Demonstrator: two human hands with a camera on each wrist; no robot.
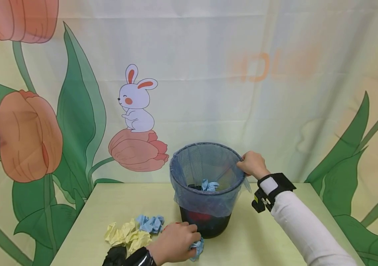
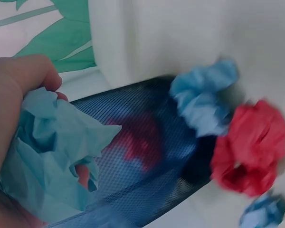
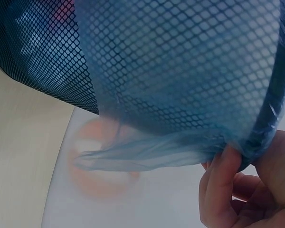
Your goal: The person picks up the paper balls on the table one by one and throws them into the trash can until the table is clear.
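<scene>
Fingers, left hand [image 1: 175, 242]: curling round and clamping a crumpled light-blue paper ball [image 1: 197, 249], its creased edges jutting past the grip.
Fingers, right hand [image 1: 253, 164]: pinching the rim [image 1: 205, 143] of the mesh wastebasket [image 1: 205, 225], with the blue plastic liner [image 1: 205, 205] gathering at the grip.
Paper ball, position: sitting low in the left hand, just in front of the wastebasket and outside it.
Wastebasket, contents: standing on the surface [image 1: 258, 240]; a blue wad [image 1: 210, 185] is lying inside and a red patch [image 2: 140, 142] is showing through the wall.
Loose wads: yellow wads [image 1: 139, 239] and a red wad [image 2: 249, 147] are lying near the left hand.
Lift, advised: the left hand should be rising well above the near rim, keeping the jutting paper from snagging the liner.
Release, advised: fingers should be opening only over the mouth, not against the wall.
Steadying, judged: the right-hand pinch is serving well; pulling hard could be tipping the wastebasket or dragging the liner loose.
</scene>
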